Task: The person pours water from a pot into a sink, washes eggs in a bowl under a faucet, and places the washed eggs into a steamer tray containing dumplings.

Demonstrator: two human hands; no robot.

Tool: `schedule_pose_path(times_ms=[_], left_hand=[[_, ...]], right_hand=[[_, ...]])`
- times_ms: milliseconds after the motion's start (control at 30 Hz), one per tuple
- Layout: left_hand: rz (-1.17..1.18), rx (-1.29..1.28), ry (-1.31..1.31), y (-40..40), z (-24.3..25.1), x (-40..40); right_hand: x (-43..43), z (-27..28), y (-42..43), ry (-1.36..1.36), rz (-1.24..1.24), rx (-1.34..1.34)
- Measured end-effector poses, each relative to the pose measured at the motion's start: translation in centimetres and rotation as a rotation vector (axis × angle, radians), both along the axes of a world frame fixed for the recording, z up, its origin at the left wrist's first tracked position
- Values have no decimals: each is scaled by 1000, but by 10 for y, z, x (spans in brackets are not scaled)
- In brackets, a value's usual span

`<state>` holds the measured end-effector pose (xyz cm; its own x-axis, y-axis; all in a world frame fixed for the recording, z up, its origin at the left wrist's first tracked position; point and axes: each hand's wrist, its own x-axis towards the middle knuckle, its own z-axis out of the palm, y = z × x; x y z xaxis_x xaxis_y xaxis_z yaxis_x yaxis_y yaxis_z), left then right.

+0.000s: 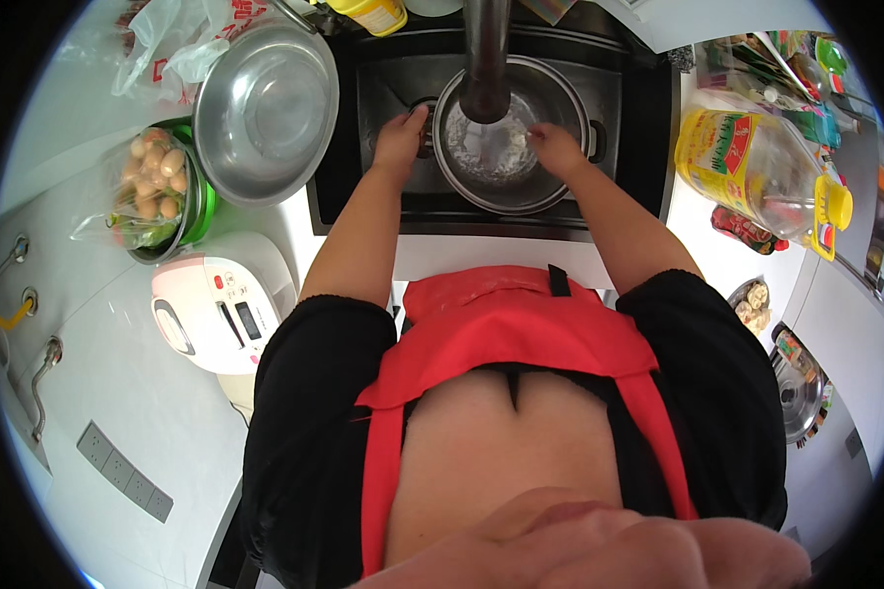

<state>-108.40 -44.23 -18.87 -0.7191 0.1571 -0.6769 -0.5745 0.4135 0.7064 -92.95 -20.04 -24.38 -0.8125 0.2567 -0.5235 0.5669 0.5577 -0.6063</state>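
Observation:
A round metal pot [512,193] sits in the black sink [383,81], beneath a dark faucet [485,66]. Water and a whitish, bright patch show inside it. My left hand [398,143] is at the pot's left side, thumb up, gripping around its left handle, which the fingers mostly hide. Over the right part of the pot's opening is my right hand [558,149], its fingers bunched inside the rim. Whether something small is pinched in them cannot be seen. The dark right handle [597,141] sticks out beyond my right wrist.
Left of the sink, a large metal basin [265,110] leans near a bag of eggs [153,177] and a rice cooker [217,309]. To the right lies a big oil bottle [755,166] beside a red bottle [744,228]. A yellow container [372,15] stands behind the sink.

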Motion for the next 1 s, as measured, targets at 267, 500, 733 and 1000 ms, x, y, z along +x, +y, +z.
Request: schedule_pose_path(times_ms=[267, 500, 733, 1000], left_hand=[[168, 353, 4, 16, 37, 14], [245, 299, 153, 14, 37, 16], [374, 353, 181, 10, 41, 16], [232, 153, 265, 11, 65, 11]], right_hand=[[-78, 27, -70, 23, -896, -1426], [-84, 7, -122, -67, -924, -1365], [-29, 14, -53, -138, 932, -17], [-119, 53, -35, 116, 590, 366]])
